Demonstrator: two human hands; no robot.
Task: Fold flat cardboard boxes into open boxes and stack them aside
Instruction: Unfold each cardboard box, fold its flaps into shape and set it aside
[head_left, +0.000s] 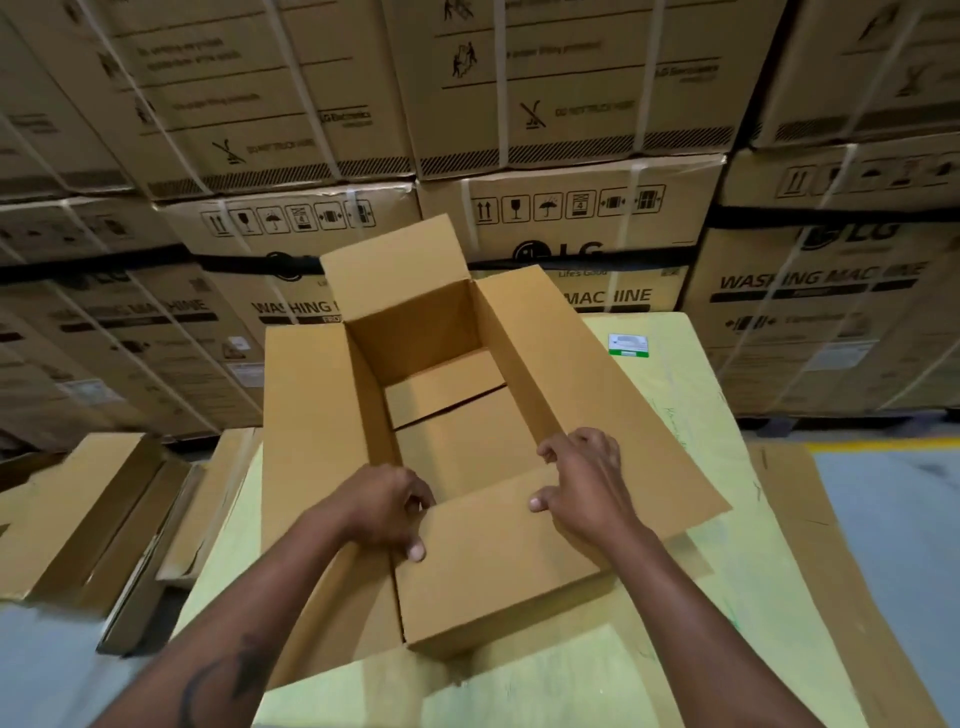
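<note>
While standing open on the yellow-green sheet (675, 519), cardboard box (447, 410) gripped at near flap (493, 561) by left hand (387, 512) and right hand (584, 486), fingers curled over its edge. Flat boxes (88, 519) lying left; washing-machine cartons (571, 156) stacked behind.

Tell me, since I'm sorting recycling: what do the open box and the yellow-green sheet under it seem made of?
Open box: plain brown corrugated cardboard, matte, with creased flaps and raw cut edges. Yellow-green sheet: looks like thin matte paper or card, wrinkled and scribbled on; which of the two is unclear.
</note>
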